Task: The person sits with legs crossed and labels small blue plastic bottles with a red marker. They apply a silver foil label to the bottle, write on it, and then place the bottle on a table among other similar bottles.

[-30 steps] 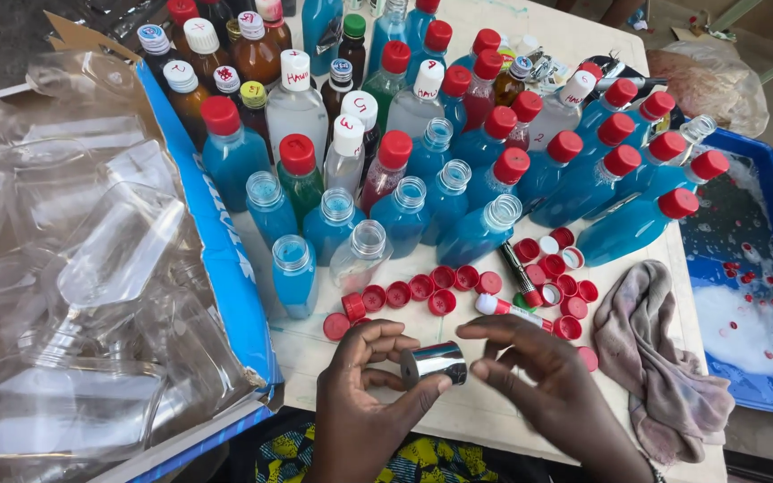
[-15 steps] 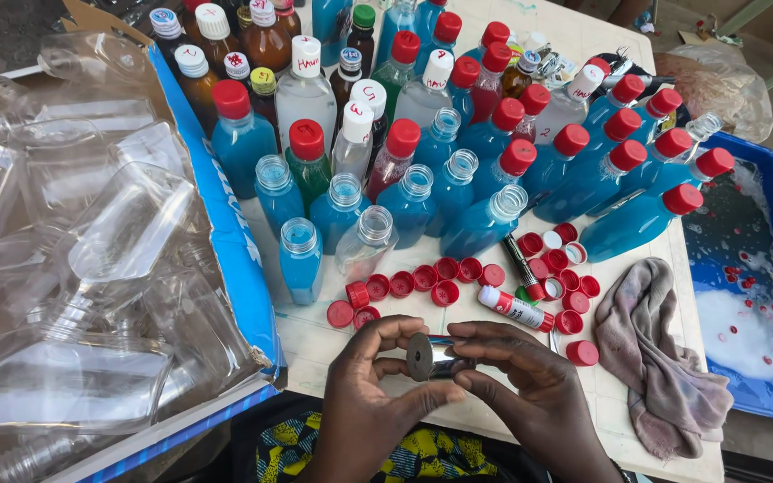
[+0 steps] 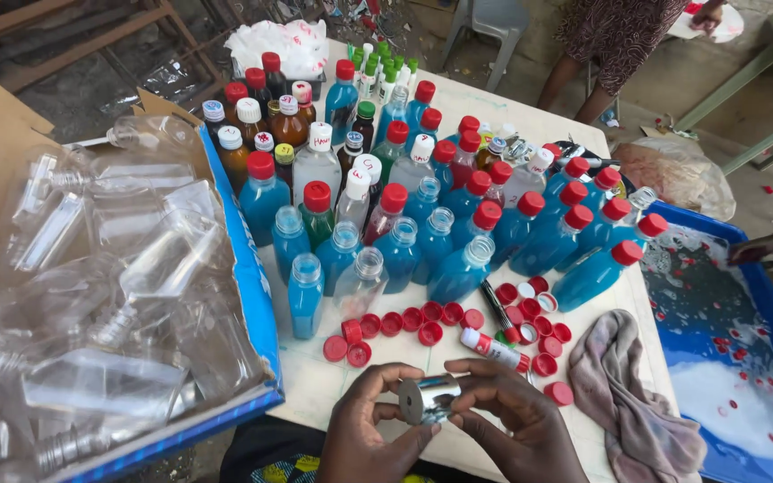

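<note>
Both my hands hold a small shiny silver roll point(image 3: 428, 398) at the near edge of the white table point(image 3: 315, 385). My left hand point(image 3: 373, 434) grips its left end, my right hand point(image 3: 516, 420) pinches its right side. Just beyond my fingers lie several loose red caps point(image 3: 404, 320) and a small white tube with a red cap point(image 3: 494, 349). Behind them stand several bottles of blue liquid point(image 3: 400, 255), some capped in red, some uncapped.
A cardboard box point(image 3: 252, 295) full of empty clear plastic bottles point(image 3: 100, 295) sits at left. A crumpled grey cloth point(image 3: 628, 394) lies at right beside a blue tub point(image 3: 735, 358) of soapy water with floating caps. Another person stands beyond the table point(image 3: 619, 36).
My hands have closed in around the silver roll near the table's edge. The view has tilted up, showing more of the far bottles and the person beyond.
</note>
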